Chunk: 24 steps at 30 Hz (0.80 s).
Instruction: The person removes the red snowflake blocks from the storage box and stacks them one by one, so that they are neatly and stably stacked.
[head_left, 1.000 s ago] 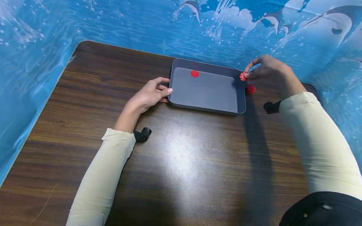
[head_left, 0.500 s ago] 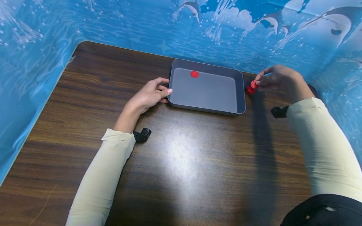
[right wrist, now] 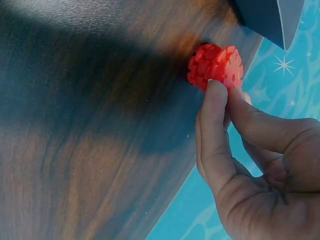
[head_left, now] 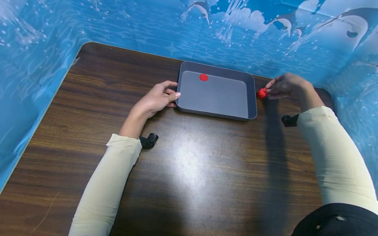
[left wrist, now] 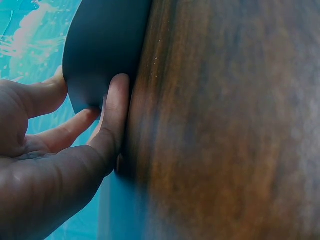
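Note:
A grey rectangular tray (head_left: 217,93) lies near the table's far edge, with one red flower-shaped disc (head_left: 203,77) inside towards its back left. My left hand (head_left: 156,98) grips the tray's left side, thumb at the rim and fingers against the outer wall (left wrist: 107,45). Just outside the tray's right wall, a small stack of red notched discs (right wrist: 205,65) stands on the table. My right hand (head_left: 286,87) pinches the top red disc (right wrist: 231,67) between thumb and fingertips, right at the stack. How many discs lie beneath cannot be made out.
The dark wood-grain table (head_left: 189,164) reaches back to a blue sea-patterned cloth (head_left: 133,29) with dolphins behind and at both sides. A black rounded object (head_left: 339,219) shows at the bottom right. A small black camera sits on each wrist.
My right hand has moved right and down with the red disc, from above the tray's right back corner to the stack beside it. The left hand and tray stay put.

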Each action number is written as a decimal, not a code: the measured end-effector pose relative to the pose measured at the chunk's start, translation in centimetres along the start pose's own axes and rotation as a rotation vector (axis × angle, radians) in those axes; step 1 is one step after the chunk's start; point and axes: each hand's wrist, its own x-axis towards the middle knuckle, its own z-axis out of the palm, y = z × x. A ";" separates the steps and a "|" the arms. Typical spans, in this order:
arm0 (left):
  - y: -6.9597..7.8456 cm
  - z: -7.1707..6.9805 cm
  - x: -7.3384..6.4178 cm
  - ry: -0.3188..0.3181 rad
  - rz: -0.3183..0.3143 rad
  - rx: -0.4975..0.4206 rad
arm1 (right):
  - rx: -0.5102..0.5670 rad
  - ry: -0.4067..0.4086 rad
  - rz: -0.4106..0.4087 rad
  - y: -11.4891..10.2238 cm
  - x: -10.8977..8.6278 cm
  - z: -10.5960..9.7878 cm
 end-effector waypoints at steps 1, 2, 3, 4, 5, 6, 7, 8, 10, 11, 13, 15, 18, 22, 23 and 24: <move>0.0 0.0 0.0 -0.001 0.001 0.001 | 0.001 0.003 0.004 0.0 0.1 0.0; 0.0 0.0 0.0 -0.003 0.004 0.001 | 0.003 0.005 0.010 0.1 0.1 0.1; 0.0 0.0 0.0 -0.003 0.005 0.001 | 0.006 0.007 0.017 0.1 0.2 0.1; 0.0 0.0 0.0 -0.003 0.007 0.001 | 0.010 0.008 0.020 0.1 0.2 0.1; 0.0 0.0 0.0 -0.003 0.009 0.003 | 0.013 0.008 0.023 0.1 0.2 0.1; 0.0 0.0 -0.1 -0.003 0.011 0.003 | 0.020 0.007 0.027 0.1 0.3 0.1; 0.0 0.0 -0.1 -0.002 0.012 0.003 | 0.026 0.008 0.031 0.1 0.2 0.1; 0.0 0.0 -0.1 -0.001 0.013 0.003 | 0.031 0.007 0.035 0.1 0.2 0.0; 0.0 0.0 -0.1 -0.001 0.014 0.001 | 0.032 0.002 0.037 0.0 0.1 0.0; 0.0 0.0 -0.1 -0.002 0.015 0.000 | 0.031 0.003 0.039 0.0 0.0 0.0; 0.0 0.0 -0.1 -0.002 0.013 -0.001 | 0.029 0.004 0.043 -0.2 -0.1 -0.1; 0.0 0.0 -0.1 -0.003 0.012 -0.002 | 0.019 -0.001 0.040 -0.5 -0.3 0.0; 0.0 0.0 -0.1 -0.004 0.010 0.003 | -0.016 -0.004 0.030 -1.1 -0.6 0.1; 0.0 0.0 -0.1 -0.006 0.007 0.008 | -0.113 0.004 0.002 -2.3 -1.0 0.2; 0.0 0.0 -0.1 -0.006 0.006 0.007 | -0.133 0.008 0.000 -2.6 -1.1 0.3; 0.0 0.0 -0.1 -0.006 0.006 0.007 | -0.167 0.015 -0.010 -3.0 -1.2 0.4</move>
